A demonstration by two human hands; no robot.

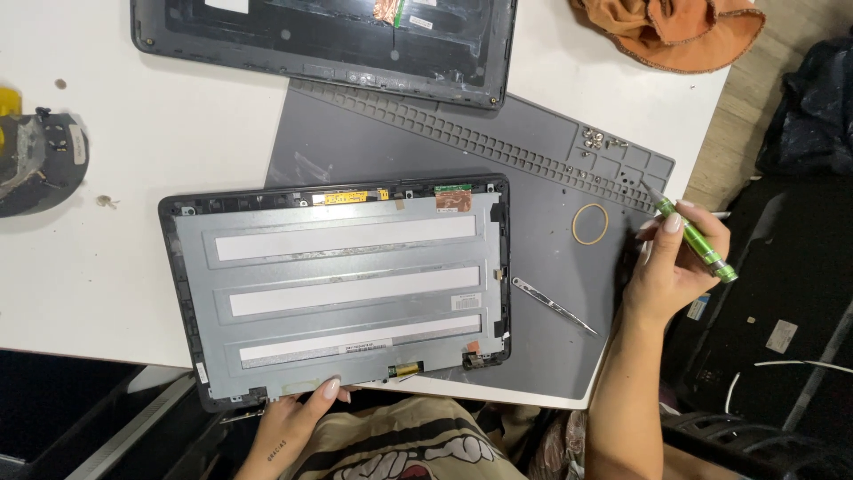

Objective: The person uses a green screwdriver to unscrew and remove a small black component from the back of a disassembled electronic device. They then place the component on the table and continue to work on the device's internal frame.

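Right hand (668,267) grips screwdriver (696,240) — aloft.

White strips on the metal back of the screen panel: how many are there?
3: top strip, middle strip, bottom strip, stacked across the screen panel that the left hand touches.

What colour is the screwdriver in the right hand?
Bright green, seen in the head view: the screwdriver in the right hand.
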